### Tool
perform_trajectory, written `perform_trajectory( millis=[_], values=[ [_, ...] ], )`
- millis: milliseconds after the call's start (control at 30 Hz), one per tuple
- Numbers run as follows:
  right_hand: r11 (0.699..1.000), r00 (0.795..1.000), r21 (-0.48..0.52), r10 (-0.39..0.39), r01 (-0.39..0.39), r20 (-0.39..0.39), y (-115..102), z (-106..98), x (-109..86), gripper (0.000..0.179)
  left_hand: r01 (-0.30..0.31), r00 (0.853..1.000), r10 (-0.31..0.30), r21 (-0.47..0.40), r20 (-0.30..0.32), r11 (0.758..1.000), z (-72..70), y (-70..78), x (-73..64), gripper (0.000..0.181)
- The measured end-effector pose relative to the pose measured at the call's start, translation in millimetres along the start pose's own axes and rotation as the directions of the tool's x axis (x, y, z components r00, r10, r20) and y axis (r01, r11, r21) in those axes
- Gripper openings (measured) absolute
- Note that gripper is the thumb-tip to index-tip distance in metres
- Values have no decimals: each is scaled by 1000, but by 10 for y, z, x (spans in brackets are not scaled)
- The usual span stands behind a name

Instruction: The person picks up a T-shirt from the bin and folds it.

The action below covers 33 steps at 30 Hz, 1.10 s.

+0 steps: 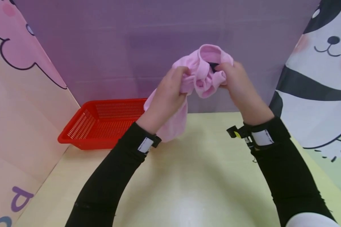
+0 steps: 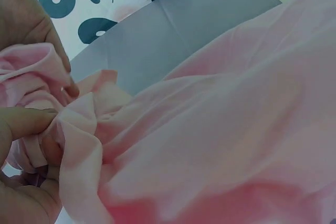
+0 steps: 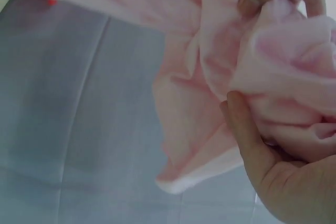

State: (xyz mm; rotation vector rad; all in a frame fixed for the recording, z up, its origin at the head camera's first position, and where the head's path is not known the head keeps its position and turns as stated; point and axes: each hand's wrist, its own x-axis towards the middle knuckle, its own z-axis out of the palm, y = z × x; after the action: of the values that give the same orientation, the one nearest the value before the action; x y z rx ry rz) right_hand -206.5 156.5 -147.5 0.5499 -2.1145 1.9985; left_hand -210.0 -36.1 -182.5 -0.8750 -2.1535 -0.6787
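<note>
Both hands hold a soft pink cloth garment [image 1: 206, 74] in the air above the table, in front of the back wall. It is bunched and twisted, with a banded, looped edge at the top and a small dark patch inside. My left hand [image 1: 169, 94] grips the gathered middle, and a loose part hangs below it. At the other end my right hand [image 1: 237, 82] pinches the rolled edge. In the left wrist view the pink garment [image 2: 220, 124] spreads wide to the right. The right wrist view shows its folds [image 3: 283, 72] between both hands; its exact kind is unclear.
A red plastic basket [image 1: 86, 145] with slotted walls stands at the back left of the pale table [image 1: 187, 189]. Behind is a purple-grey wall [image 1: 102, 63]. Printed side panels, one with a panda [image 1: 324, 78], flank the table.
</note>
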Motion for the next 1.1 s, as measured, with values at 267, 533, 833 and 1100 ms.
perform_trajectory(
  millis=[267, 533, 833, 1100],
  values=[
    [995, 999, -98, -7, 2, -50, -17, -90, -25, 30, 58, 998, -58, 43, -8, 997, -87, -58, -40, 33],
    [981, 995, 180, -59, 72, -75, -2, -32, -20, 25, 154, 988, -155, 31, 7, 988, -146, -168, -84, 38],
    [880, 986, 456, -66, 130, -155, -71, -24, -42, 20, 145, 989, -145, 52, 1, 988, -207, -207, -99, 34],
    [764, 950, 571, -181, 299, -256, -144, 27, -39, 21, 88, 992, -82, 61, -97, 994, -261, -125, 50, 29]
  ],
)
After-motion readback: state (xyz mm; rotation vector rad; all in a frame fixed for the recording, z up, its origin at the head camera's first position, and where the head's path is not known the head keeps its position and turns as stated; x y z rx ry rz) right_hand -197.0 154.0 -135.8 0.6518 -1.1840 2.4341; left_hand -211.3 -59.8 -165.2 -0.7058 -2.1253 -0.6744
